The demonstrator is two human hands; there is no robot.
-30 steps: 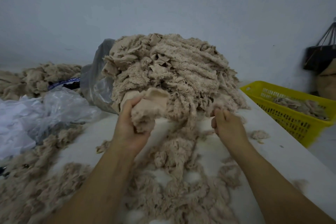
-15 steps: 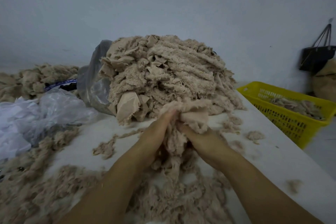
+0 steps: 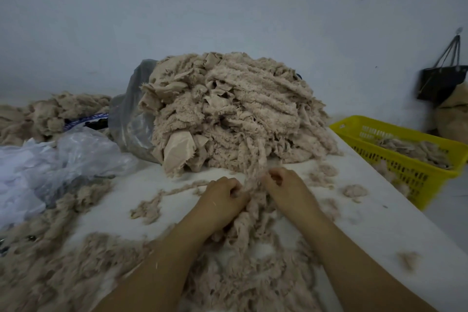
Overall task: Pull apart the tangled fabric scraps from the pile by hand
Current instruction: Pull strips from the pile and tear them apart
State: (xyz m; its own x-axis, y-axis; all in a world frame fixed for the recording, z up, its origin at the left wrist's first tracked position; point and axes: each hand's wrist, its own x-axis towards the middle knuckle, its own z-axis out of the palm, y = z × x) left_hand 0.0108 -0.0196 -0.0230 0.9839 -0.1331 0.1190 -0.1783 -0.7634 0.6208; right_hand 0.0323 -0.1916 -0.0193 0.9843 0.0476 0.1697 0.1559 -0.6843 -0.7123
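Two arms show in the lower half of the frame, both bare from the bottom edge up to the wrists, with skin uncovered the whole visible length. The left forearm [image 3: 162, 261] fills the lower centre and looks broad there because it is close to the lens; the right forearm [image 3: 354, 261] runs in from the lower right. A few short pale fibres [image 3: 156, 265] cling to the left forearm, and another fleck sits on the back of the left hand [image 3: 222, 196]. The right hand [image 3: 285, 183] looks plain, though the dim, soft light hides fine detail.
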